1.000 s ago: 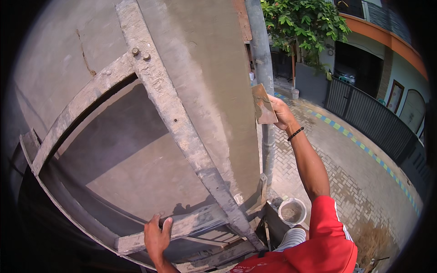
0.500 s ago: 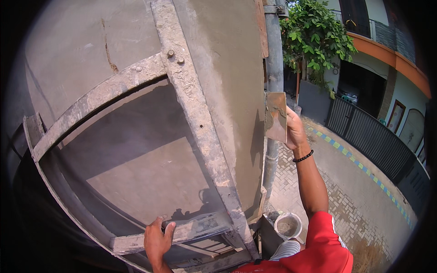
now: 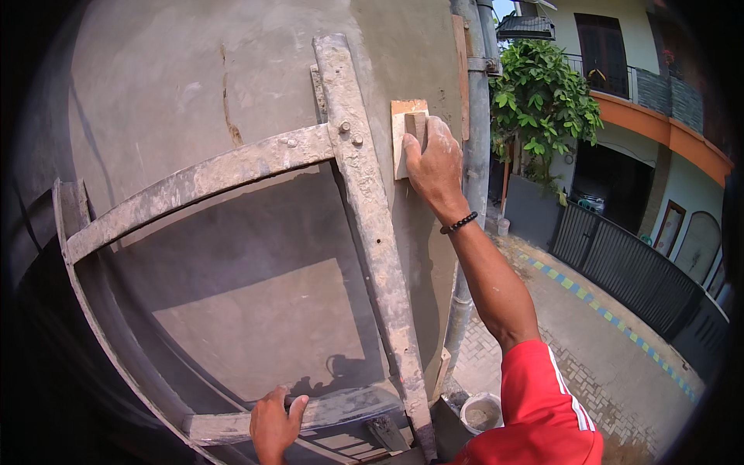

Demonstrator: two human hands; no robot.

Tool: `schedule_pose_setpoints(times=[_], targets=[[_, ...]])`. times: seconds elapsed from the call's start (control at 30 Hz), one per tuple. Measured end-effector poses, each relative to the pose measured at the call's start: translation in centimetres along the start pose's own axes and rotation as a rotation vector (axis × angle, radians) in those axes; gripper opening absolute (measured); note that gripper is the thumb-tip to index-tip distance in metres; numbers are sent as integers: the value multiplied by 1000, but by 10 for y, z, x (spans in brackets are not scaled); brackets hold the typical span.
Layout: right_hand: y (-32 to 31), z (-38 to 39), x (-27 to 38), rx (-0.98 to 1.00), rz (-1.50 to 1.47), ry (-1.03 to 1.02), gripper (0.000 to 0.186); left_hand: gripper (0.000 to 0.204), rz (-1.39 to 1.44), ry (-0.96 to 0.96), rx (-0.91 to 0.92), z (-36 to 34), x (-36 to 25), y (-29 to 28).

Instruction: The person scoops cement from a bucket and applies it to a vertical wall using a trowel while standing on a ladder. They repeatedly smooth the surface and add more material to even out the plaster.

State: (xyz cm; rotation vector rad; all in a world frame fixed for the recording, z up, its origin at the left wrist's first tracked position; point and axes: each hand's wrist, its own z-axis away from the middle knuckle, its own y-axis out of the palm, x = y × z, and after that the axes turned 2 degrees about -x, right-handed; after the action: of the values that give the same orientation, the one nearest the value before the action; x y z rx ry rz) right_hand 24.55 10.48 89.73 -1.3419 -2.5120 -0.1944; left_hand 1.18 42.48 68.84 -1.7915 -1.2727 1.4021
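My right hand grips the handle of a plastering float, with the float's flat board against the wet plaster wall. The board stands nearly upright, just right of the scaffold's slanting post. Some of its handle is hidden by my fingers. At the bottom, my left hand is closed over the plaster-crusted lower rail of the scaffold frame. Its thumb is on the near side, and the fingertips are partly hidden.
A curved scaffold bar crosses the wall at left. Along the wall's right edge runs a grey pipe. Far below are a white bucket with grey mix and a paved street. Across it stands a dark gate.
My right hand has brought the float from beside the pipe, left and up, onto the wall. The float's face has turned from me to the plaster. My left hand stays on the rail.
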Motion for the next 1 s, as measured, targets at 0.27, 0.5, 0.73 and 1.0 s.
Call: schedule_pose_setpoints(times=[0.27,0.5,0.73,1.0], targets=[[-63,-49,-14,106,53,-316,32,40,49,-36,6,1,3,-2],[-71,-103,-36,328,193,-579,18,39,15,-34,-35,7,-9,-11],[-80,109,-83,764,289,-667,27,44,-21,-13,16,-1,1,2],[-94,-127,-35,139,126,-529,27,42,3,-42,15,2,-1,-4]])
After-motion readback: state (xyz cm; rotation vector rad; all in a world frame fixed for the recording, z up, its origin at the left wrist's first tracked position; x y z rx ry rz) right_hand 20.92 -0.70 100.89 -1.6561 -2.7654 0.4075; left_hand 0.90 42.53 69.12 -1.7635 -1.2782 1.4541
